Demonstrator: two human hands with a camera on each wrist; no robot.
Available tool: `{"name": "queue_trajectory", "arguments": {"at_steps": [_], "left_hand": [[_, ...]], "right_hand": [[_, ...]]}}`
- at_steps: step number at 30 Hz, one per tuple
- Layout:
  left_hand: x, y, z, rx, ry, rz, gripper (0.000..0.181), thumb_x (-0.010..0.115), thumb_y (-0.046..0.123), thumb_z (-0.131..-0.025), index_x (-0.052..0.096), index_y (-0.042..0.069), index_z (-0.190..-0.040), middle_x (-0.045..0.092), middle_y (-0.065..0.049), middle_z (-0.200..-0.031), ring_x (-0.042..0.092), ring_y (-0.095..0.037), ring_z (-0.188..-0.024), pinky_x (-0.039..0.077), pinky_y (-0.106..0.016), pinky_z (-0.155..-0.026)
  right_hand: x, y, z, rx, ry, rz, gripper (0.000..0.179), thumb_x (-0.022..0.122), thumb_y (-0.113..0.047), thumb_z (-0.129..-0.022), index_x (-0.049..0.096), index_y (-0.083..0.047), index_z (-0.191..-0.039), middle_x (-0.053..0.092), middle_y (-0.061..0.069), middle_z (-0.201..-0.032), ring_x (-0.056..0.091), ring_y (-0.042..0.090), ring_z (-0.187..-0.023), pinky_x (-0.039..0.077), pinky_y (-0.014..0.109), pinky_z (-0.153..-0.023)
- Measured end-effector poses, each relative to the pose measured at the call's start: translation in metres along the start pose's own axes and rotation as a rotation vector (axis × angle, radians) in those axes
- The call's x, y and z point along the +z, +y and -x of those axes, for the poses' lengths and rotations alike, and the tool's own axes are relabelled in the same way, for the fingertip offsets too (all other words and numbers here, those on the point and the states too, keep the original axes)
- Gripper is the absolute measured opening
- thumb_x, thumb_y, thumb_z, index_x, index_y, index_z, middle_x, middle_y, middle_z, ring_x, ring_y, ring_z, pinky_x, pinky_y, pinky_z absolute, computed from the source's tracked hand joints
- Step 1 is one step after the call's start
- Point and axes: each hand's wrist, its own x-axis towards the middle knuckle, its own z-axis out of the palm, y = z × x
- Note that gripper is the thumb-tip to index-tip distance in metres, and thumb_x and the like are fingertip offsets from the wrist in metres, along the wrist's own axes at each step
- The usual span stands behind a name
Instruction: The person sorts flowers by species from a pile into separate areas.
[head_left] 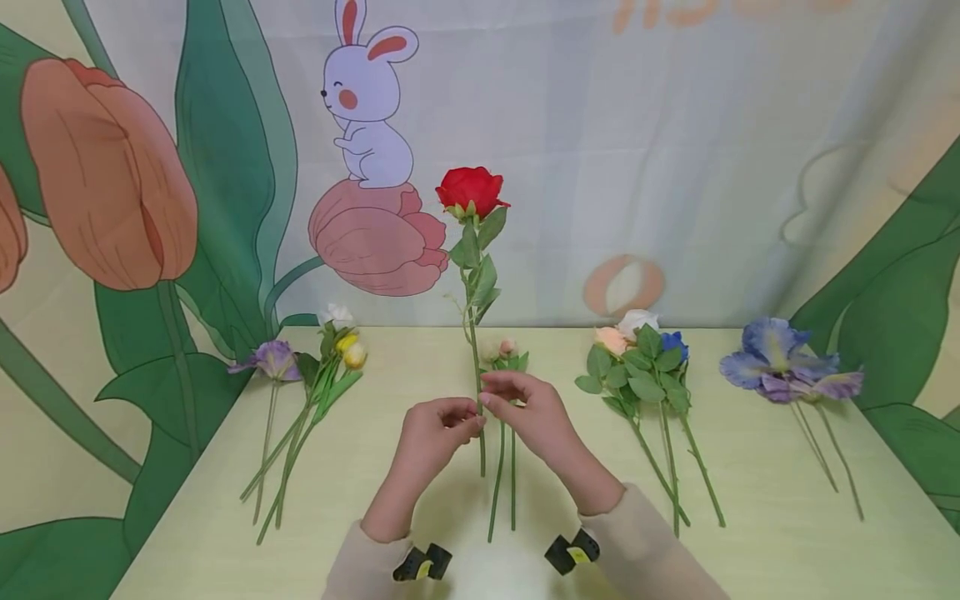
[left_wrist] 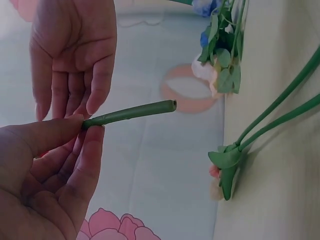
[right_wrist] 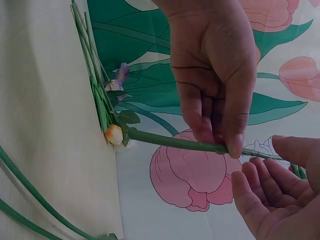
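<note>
A red rose (head_left: 471,190) with a long green stem stands upright over the middle of the table. My left hand (head_left: 438,429) pinches its lower stem between thumb and fingertips. In the left wrist view the cut end of the stem (left_wrist: 145,110) sticks out past that pinch. Higher up the stem is my right hand (head_left: 536,412), its fingertips right beside it. The right wrist view shows the right hand's thumb and fingers (right_wrist: 250,192) spread apart, with the stem passing between them. Behind the hands lie small pink flowers (head_left: 507,348) on two thin stems.
On the left lie a purple flower (head_left: 273,360), yellow tulips (head_left: 352,352) and a white flower (head_left: 337,315). Right of the hands are peach, white and blue roses (head_left: 637,321). Blue-purple irises (head_left: 776,346) lie far right. A printed curtain (head_left: 540,167) hangs behind the table (head_left: 780,550).
</note>
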Motion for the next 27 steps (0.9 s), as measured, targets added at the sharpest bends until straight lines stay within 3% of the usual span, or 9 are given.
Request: {"name": "queue_trajectory", "arguments": {"at_steps": [14, 21, 27], "left_hand": [[0.0085, 0.0012, 0.0007, 0.028, -0.022, -0.002, 0.013, 0.073, 0.006, -0.092, 0.078, -0.002, -0.101, 0.077, -0.015, -0.087, 0.073, -0.019, -0.077, 0.058, -0.023, -0.068], [0.0103, 0.001, -0.0004, 0.036, -0.026, -0.025, 0.013, 0.074, 0.007, -0.091, 0.078, -0.001, -0.101, 0.077, -0.015, -0.088, 0.072, -0.02, -0.08, 0.057, -0.025, -0.069], [0.0063, -0.003, -0.0006, 0.047, -0.087, -0.091, 0.021, 0.076, 0.014, -0.092, 0.077, 0.001, -0.108, 0.077, -0.012, -0.092, 0.073, -0.022, -0.086, 0.058, -0.028, -0.072]], "right_hand": [[0.0022, 0.0023, -0.0022, 0.033, 0.066, -0.004, 0.028, 0.068, -0.005, -0.096, 0.071, 0.003, -0.123, 0.075, 0.02, -0.109, 0.069, 0.025, -0.1, 0.054, 0.019, -0.077], [0.0002, 0.0011, -0.0011, 0.023, 0.078, 0.008, 0.026, 0.067, -0.006, -0.096, 0.071, 0.003, -0.121, 0.075, 0.02, -0.108, 0.069, 0.027, -0.099, 0.057, 0.025, -0.079], [-0.0073, 0.0059, 0.0003, 0.023, 0.054, -0.031, 0.027, 0.065, -0.003, -0.097, 0.068, 0.007, -0.122, 0.072, 0.024, -0.109, 0.071, 0.029, -0.1, 0.061, 0.028, -0.08]]}}
